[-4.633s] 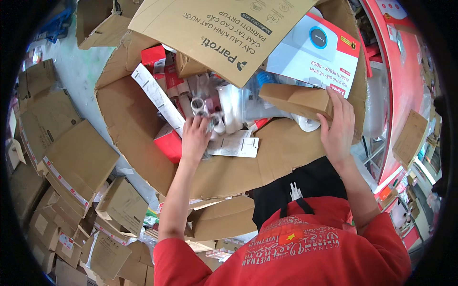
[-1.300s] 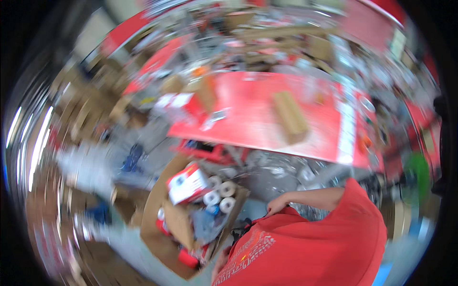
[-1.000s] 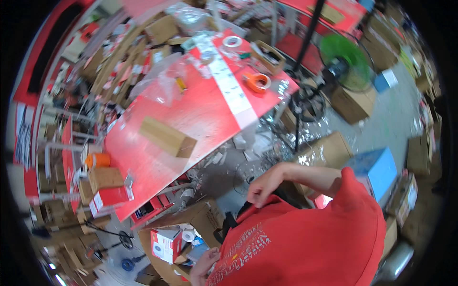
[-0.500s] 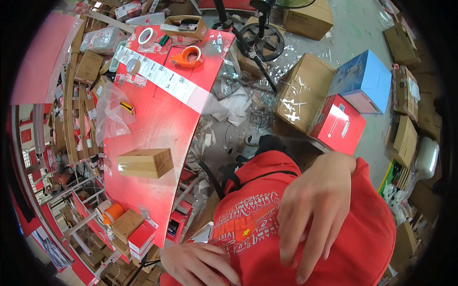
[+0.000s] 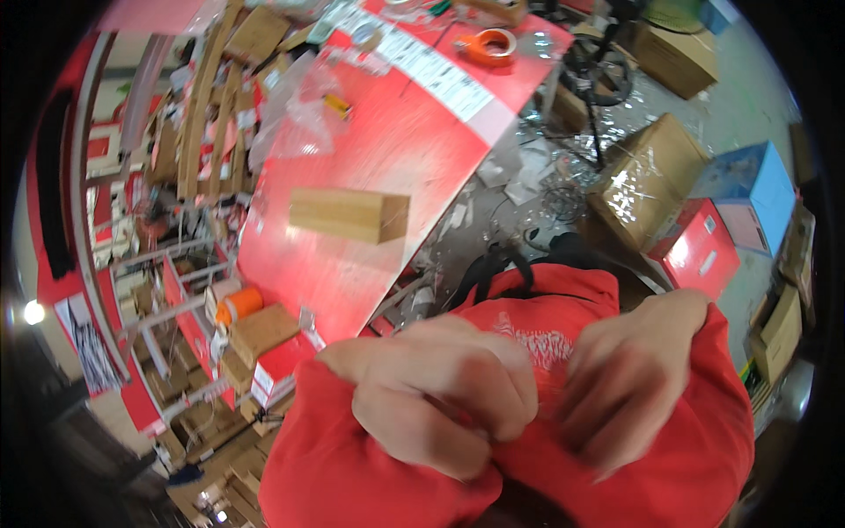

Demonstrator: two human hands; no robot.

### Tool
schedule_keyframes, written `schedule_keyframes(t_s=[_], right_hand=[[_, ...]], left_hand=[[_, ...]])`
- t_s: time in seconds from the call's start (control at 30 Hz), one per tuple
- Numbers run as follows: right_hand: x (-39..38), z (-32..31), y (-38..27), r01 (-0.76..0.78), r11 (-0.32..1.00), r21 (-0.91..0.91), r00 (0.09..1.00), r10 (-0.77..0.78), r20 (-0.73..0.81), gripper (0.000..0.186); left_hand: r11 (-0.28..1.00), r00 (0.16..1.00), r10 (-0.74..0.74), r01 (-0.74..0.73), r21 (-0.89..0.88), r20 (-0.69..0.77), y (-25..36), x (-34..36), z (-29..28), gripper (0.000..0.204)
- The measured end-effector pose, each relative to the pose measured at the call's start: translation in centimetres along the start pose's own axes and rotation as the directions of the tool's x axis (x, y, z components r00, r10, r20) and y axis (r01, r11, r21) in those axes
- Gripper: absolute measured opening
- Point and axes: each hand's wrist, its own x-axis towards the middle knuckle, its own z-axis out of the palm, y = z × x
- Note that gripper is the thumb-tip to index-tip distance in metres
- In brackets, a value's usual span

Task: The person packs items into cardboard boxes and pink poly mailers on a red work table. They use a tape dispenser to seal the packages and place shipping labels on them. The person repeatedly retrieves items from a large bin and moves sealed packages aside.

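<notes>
Both my hands are raised before the red sweatshirt, backs toward me, holding apart from each other. My left hand is curled closed, knuckles bent; whatever its fingertips may hold is hidden. Smeared by motion, my right hand has its fingers bent downward over the shirt front, and their grip does not show. A long brown cardboard box, closed with tape, lies on the red table to the left, beyond my left hand and touched by neither.
Farther up the table are a strip of printed labels, an orange tape dispenser, a yellow cutter and clear plastic wrap. At right on the floor stand a large carton, a red box and a blue box.
My left hand has risen from the lower edge toward the middle and curled closed. My right hand has moved slightly right, fingers bending more. The whole view has turned, shifting the table up and right.
</notes>
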Motion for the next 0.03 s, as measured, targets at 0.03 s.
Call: schedule_keyframes(t_s=[0.03], right_hand=[[-0.01, 0.49, 0.93, 0.004, 0.999, 0.038, 1.0, -0.004, 0.013, 0.016]], left_hand=[[0.995, 0.981, 0.101, -0.096, 0.038, -0.163, 0.04, -0.07, 0.89, 0.013]])
